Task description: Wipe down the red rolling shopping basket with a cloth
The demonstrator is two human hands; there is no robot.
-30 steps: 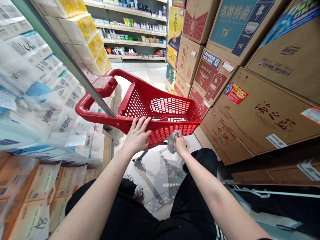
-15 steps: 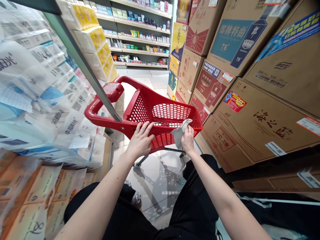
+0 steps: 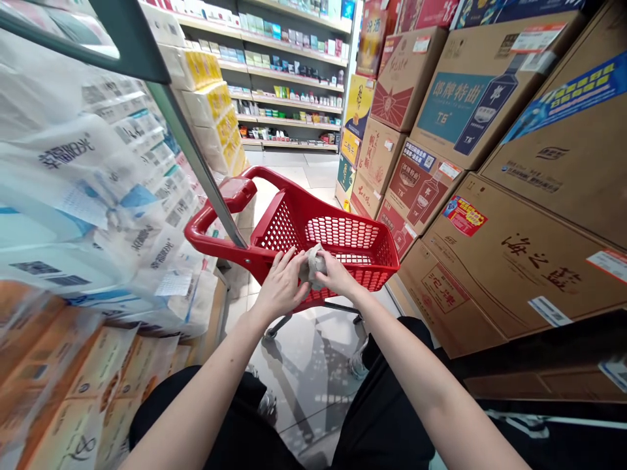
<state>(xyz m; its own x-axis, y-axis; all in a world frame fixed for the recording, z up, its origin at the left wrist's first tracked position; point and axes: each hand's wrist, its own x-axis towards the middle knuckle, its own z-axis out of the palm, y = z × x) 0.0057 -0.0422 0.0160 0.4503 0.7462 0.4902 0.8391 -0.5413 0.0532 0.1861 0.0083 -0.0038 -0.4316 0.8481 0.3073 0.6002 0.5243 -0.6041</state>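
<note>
Red plastic shopping cart (image 3: 372, 267) stands crosswise in front of you, its near rim under both your hands. Your right hand (image 3: 337, 274) has its fingers closed around a crumpled grey cloth (image 3: 317, 262) at that rim. Your left hand (image 3: 284, 282) lies over the rim just beside the cloth, fingers extended and loosely spread; you cannot tell whether its fingertips press on the cloth. To its left, a metal pole (image 3: 208, 173) slants up from the rim near the handle (image 3: 210, 238). Stacked cartons (image 3: 460, 281) line your right, close to the basket's far end; wrapped tissue packs (image 3: 147, 228) crowd the handle side. Open tiled floor (image 3: 306, 166) runs beyond the cart to the shelves (image 3: 289, 81).
</note>
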